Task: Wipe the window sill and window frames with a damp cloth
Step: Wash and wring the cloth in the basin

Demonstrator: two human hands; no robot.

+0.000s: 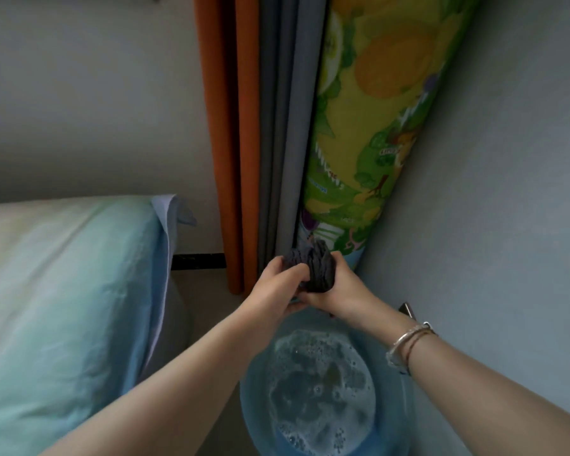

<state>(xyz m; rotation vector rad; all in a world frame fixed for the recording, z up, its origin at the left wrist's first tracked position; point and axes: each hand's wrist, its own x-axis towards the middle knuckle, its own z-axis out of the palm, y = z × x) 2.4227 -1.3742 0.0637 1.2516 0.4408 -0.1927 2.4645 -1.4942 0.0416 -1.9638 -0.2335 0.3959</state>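
Both forearms reach forward over the basin [254,406] of sudsy water, where the left hand [277,284] and right hand [338,287] each clamp one end of the dark cloth [316,268] — bunched tight between them, above the basin's far rim. Wring by counter-rotating the hands, keeping the cloth over the water so the run-off falls inside — apparently no drip shows yet. Stop at damp, not dry.
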